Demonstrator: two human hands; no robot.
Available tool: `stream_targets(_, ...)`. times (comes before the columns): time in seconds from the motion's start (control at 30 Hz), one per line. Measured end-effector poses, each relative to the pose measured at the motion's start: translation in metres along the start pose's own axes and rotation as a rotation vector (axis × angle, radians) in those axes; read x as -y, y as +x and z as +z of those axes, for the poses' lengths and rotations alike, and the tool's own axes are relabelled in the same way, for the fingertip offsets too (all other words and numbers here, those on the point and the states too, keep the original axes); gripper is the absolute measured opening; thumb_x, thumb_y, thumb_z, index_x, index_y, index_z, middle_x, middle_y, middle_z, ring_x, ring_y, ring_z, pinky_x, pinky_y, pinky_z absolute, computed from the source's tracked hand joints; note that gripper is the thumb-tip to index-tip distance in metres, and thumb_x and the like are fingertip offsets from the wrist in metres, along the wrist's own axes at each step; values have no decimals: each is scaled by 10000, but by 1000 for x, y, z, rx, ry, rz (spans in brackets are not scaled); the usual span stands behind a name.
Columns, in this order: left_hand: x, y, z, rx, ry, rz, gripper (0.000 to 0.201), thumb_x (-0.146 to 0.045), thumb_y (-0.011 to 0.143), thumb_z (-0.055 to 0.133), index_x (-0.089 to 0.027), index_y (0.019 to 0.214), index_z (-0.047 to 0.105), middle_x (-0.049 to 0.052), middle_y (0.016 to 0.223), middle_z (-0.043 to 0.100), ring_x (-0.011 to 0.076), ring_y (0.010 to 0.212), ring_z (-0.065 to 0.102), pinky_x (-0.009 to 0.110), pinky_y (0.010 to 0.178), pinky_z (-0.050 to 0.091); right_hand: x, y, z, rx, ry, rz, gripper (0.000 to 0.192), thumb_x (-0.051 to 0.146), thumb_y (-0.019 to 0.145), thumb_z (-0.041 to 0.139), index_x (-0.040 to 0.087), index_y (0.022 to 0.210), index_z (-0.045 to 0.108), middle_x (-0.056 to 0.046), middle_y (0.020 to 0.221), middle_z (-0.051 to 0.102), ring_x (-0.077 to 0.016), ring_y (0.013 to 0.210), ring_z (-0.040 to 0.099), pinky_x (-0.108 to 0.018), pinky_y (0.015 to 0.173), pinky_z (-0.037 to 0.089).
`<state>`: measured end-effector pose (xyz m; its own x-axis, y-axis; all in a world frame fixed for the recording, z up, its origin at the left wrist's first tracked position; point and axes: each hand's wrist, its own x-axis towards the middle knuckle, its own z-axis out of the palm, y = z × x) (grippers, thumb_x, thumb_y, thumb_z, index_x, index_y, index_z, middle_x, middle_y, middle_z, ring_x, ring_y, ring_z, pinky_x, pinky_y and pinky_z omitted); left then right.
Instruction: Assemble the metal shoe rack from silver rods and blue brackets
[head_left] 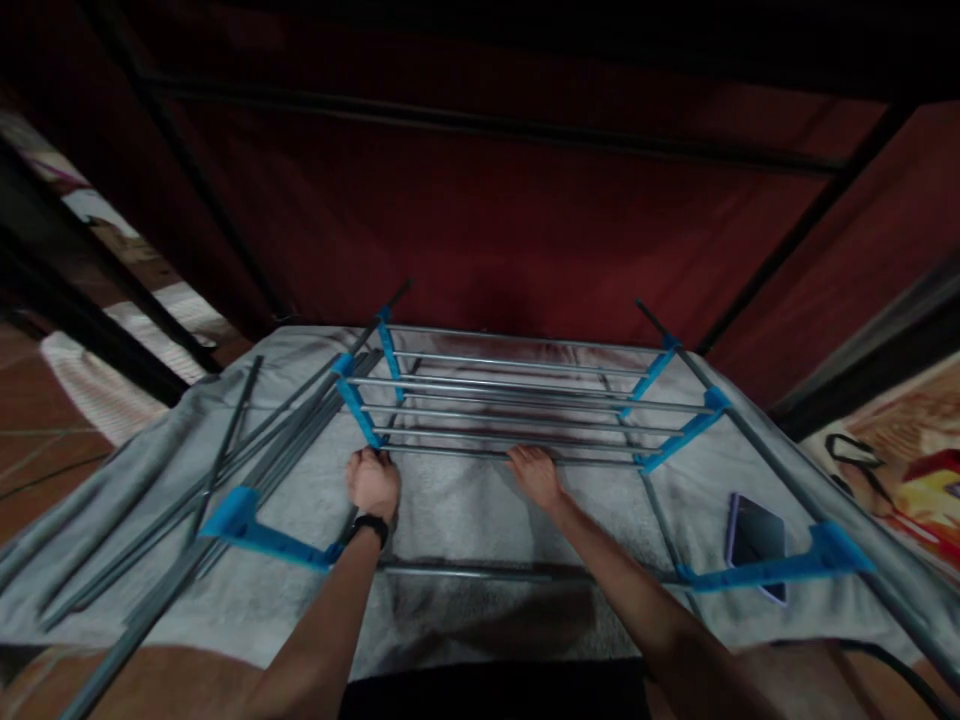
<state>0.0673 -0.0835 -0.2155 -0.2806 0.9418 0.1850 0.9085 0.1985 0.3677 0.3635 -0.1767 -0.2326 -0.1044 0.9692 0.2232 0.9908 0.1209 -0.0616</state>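
A rack frame of grey metal tubes [465,431] and blue plastic brackets [356,408] lies on a grey cloth in front of me. My left hand [373,484] is closed at the lower end of a left blue bracket, where a tube meets it; the fingertips are partly hidden. My right hand [535,474] has its fingers bent over the nearest cross tube of the middle section, around its centre. Closer to me, another blue bracket [259,535] at left and a blue bracket [780,570] at right are joined by a lower cross tube [480,572].
Several loose grey tubes [300,430] lie in a pile on the left of the cloth [457,520]. At right a phone [757,540] rests beside the frame. Behind stands a dark red fabric panel [495,230] with dark bars. Glasses [853,450] lie at the far right.
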Motion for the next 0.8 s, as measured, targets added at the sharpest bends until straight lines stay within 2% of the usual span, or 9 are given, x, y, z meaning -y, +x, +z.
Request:
stream_targets(0.13,0,-3,-1,17,-25,3,303,-255,983,413,-100,1142,619,201,1147,645,296,1126,584,384,958,414,-1,-2,4,-42,-7,2,289,361,1045,439,202,1111,672,-78,1089,720,-196,977,647,-317,895,417)
stream_targets(0.3,2,-3,0,-12,-141,-19,356,-255,978,435,-120,1271,587,191,1193,652,282,1150,591,380,967,411,-2,-4,7,-51,-58,-12,351,364,1054,381,200,1016,689,-90,1046,715,-206,920,640,-329,858,404)
stream_targets(0.47,5,-2,-1,2,-200,-31,365,-327,1012,381,-141,1193,637,170,1154,673,274,1121,603,377,960,412,-3,-5,8,-65,-77,-33,362,349,1054,360,212,988,689,-85,1014,711,-204,885,634,-330,843,405)
stream_targets(0.8,10,-1,5,-24,-221,-17,369,-310,1027,360,-138,1185,646,161,1130,677,258,1100,610,357,952,422,-8,-5,14,-40,-76,-57,349,340,1047,373,231,953,690,-79,995,719,-215,872,648,-337,816,416)
